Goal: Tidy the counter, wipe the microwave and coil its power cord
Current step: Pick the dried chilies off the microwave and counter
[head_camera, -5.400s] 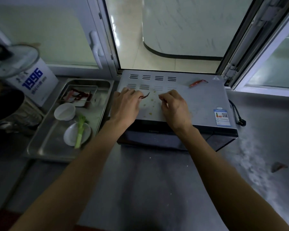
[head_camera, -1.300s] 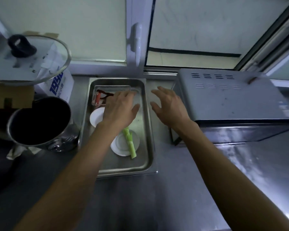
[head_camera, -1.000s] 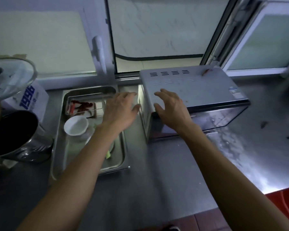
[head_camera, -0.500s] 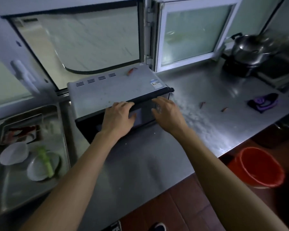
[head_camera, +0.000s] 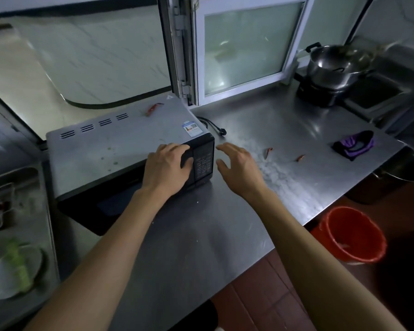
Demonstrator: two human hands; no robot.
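A grey microwave [head_camera: 105,146] with a black front stands on the steel counter [head_camera: 285,130] under the window. One red chili [head_camera: 153,108] lies on its top near the back, and green specks dot the top. My left hand [head_camera: 167,168] hovers open over the microwave's front right corner, beside the keypad. My right hand [head_camera: 237,166] hangs open, fingers spread, just right of the microwave and holds nothing. The black power cord [head_camera: 213,126] lies loose behind the right side. Two chili bits [head_camera: 268,152] lie on the counter, and a purple cloth [head_camera: 354,145] lies further right.
A steel tray [head_camera: 48,235] at the left holds a white dish [head_camera: 0,280] with a green stalk. A steel pot [head_camera: 330,68] sits on a black cooker at the back right. A red bucket [head_camera: 351,235] stands on the floor below the counter edge.
My view has swung right from the tray to the microwave's right end. Both hands have moved right with it, from the tray side to the microwave's front right corner.
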